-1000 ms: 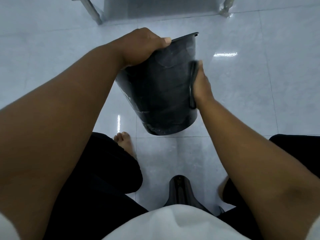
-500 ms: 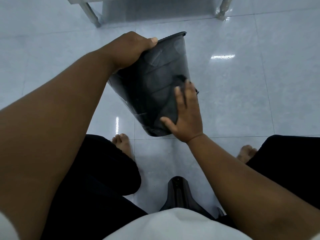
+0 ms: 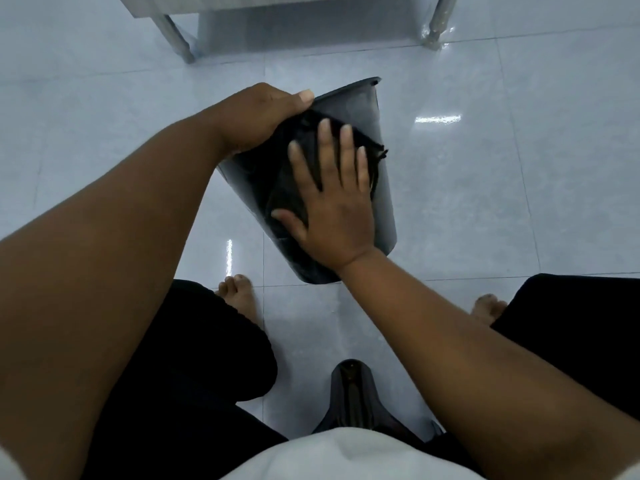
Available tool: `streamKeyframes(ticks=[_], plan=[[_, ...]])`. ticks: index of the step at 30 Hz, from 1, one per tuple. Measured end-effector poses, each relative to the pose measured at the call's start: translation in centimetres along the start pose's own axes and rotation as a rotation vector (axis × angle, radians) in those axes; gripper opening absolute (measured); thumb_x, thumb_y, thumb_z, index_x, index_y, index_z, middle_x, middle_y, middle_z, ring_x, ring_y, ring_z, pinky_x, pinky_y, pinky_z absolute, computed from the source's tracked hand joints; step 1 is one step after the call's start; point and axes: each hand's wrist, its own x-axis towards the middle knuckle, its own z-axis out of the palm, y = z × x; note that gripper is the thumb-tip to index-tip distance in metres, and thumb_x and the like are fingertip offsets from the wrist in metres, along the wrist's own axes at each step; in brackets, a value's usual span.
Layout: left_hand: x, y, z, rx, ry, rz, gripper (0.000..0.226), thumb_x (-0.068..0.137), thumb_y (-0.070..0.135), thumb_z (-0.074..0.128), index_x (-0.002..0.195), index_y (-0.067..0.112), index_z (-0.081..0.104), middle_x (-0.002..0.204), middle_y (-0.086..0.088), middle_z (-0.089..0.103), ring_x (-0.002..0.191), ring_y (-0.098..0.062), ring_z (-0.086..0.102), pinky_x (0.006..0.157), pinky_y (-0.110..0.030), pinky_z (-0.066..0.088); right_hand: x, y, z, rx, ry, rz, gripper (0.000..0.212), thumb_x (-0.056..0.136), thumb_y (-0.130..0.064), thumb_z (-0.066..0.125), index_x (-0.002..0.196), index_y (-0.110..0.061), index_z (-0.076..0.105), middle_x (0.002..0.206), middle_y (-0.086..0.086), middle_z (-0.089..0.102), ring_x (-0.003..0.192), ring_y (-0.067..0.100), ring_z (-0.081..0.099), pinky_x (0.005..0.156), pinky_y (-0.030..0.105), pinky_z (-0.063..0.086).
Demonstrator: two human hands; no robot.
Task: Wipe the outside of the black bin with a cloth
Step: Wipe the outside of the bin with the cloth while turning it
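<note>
The black bin [image 3: 382,188] is tilted above the floor, its rim pointing away from me and its base toward my feet. My left hand [image 3: 258,117] grips the rim on the left side. My right hand [image 3: 334,206] lies flat, fingers spread, on the bin's near side wall and presses a dark cloth [image 3: 304,161] against it. The cloth's frayed corner sticks out at the right of my fingers. Much of the cloth is hidden under my palm.
I sit on a dark seat [image 3: 351,393] with my bare feet [image 3: 239,292] on a glossy pale tiled floor [image 3: 519,202]. A metal-legged table or shelf [image 3: 176,39] stands at the far edge of the floor.
My right hand has slid with the cloth from the bin's right edge down to its base, then up the side wall toward the rim. The bin has turned slightly in my left hand.
</note>
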Motion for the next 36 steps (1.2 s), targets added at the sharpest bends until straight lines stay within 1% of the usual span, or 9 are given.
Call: streamKeyframes(ticks=[4,7,9,14,19,22,25,31,36], plan=[[1.1,2.1,-1.0,0.161,-0.034,0.010,0.024,0.098,0.022,0.045,0.111,0.019,0.065,0.100,0.003,0.064,0.091,-0.014,0.057,0.077,-0.020,0.042,-4.0,0.6,1.8,-0.156,-0.153,-0.414,0.076,0.092,-0.049,0.061,0.159,-0.023,0.034,0.169,0.009,0.022,0.156,0.038,0.013,0.127,0.051,-0.004],[1.3,2.9,0.2,0.172,0.000,-0.026,0.049,0.097,0.055,0.043,0.104,0.015,0.070,0.100,0.002,0.067,0.101,-0.020,0.061,0.088,-0.034,0.044,-5.4,1.3,2.1,-0.145,-0.139,-0.367,0.080,0.092,-0.053,0.061,0.160,-0.022,0.032,0.169,0.006,0.022,0.156,0.035,0.011,0.127,0.050,-0.003],[1.2,2.7,1.0,0.167,0.076,-0.043,0.073,0.092,0.070,0.037,0.094,0.005,0.069,0.093,-0.005,0.067,0.097,-0.023,0.063,0.085,-0.035,0.045,-6.3,2.6,2.2,-0.040,-0.066,-0.214,0.083,0.091,-0.060,0.063,0.158,-0.019,0.035,0.168,0.008,0.023,0.155,0.038,0.015,0.127,0.054,0.006],[0.8,0.3,-0.2,0.116,0.129,-0.077,0.078,0.094,0.068,0.035,0.103,-0.003,0.068,0.098,-0.012,0.069,0.090,-0.019,0.063,0.070,-0.022,0.039,-6.1,5.8,2.1,0.431,-0.130,0.330,0.097,0.092,-0.068,0.051,0.162,-0.012,0.014,0.170,0.013,0.012,0.158,0.029,0.012,0.126,0.048,0.022],[-0.3,0.2,0.2,0.013,0.073,-0.029,0.061,0.095,0.061,0.044,0.096,0.008,0.075,0.094,-0.007,0.074,0.089,-0.014,0.068,0.076,-0.022,0.047,1.1,6.0,-0.4,0.780,-0.133,0.905,0.070,0.102,-0.064,0.030,0.162,-0.028,0.023,0.164,-0.003,0.036,0.149,0.022,0.036,0.122,0.044,0.030],[-0.4,0.2,0.8,-0.062,0.094,0.004,0.070,0.095,0.061,0.045,0.097,-0.006,0.067,0.097,-0.023,0.070,0.087,-0.029,0.067,0.087,-0.038,0.050,4.0,4.1,-1.5,0.557,-0.005,0.704,0.083,0.097,-0.068,0.029,0.163,-0.019,0.017,0.168,0.004,0.024,0.154,0.026,0.026,0.122,0.051,0.028],[-0.2,0.8,1.4,-0.044,0.113,0.037,0.068,0.097,0.057,0.040,0.082,-0.008,0.054,0.076,-0.019,0.055,0.068,-0.020,0.049,0.073,-0.038,0.042,3.3,0.3,-0.9,0.186,0.066,0.390,0.087,0.097,-0.061,0.042,0.161,-0.006,0.020,0.168,0.022,0.016,0.155,0.042,0.015,0.125,0.056,0.016],[0.7,1.1,0.9,0.016,0.094,0.009,0.063,0.098,0.057,0.039,0.098,0.002,0.069,0.092,-0.010,0.073,0.085,-0.017,0.066,0.086,-0.032,0.047,-2.6,-0.2,2.3,-0.202,-0.165,-0.516,0.057,0.103,-0.024,0.050,0.157,-0.015,0.036,0.169,0.007,0.022,0.156,0.035,0.017,0.126,0.046,-0.013],[1.0,0.9,1.0,-0.022,0.087,-0.009,0.047,0.098,0.054,0.040,0.081,0.023,0.072,0.082,0.011,0.070,0.080,-0.002,0.065,0.078,-0.026,0.045,-0.4,1.1,0.4,-0.166,-0.131,-0.400,0.078,0.091,-0.048,0.060,0.159,-0.020,0.033,0.168,0.003,0.025,0.156,0.036,0.017,0.126,0.052,0.000]])
